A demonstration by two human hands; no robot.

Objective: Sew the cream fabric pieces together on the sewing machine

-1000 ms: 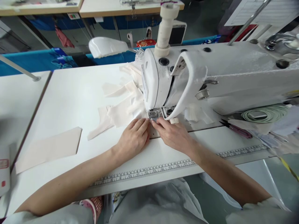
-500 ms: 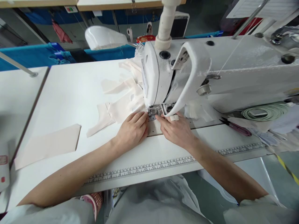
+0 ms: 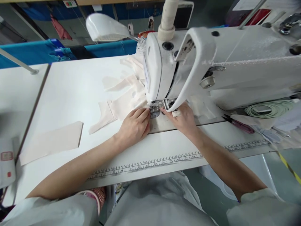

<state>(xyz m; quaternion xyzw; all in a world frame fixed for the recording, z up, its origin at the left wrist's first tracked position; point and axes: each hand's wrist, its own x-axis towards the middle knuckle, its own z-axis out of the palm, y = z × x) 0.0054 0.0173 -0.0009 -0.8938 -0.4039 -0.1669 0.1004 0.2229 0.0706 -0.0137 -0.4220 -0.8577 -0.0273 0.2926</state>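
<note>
A white sewing machine (image 3: 155,72) stands over the table, its metal presser foot (image 3: 154,110) low on the plate. My left hand (image 3: 135,127) lies just left of the foot with fingers together, fingertips at the edge of pale pink fabric (image 3: 127,100). What those fingertips pinch, if anything, is too small to make out. To the right of the foot, my right hand (image 3: 182,117) has its index finger pointing toward the plate. The machine's white guard and a small knob partly cover its other fingers.
A pale fabric panel (image 3: 53,141) lies at the left. Dark-handled scissors (image 3: 240,124), a coil of green cord (image 3: 269,108) and fabric scraps are at the right. A printed ruler (image 3: 150,164) runs along the front edge. A white lamp-like head (image 3: 105,28) juts out behind.
The view has shifted, with the table and machine a little higher in the picture. My right fingertips have moved slightly right, away from the presser foot. My left hand stays beside it.
</note>
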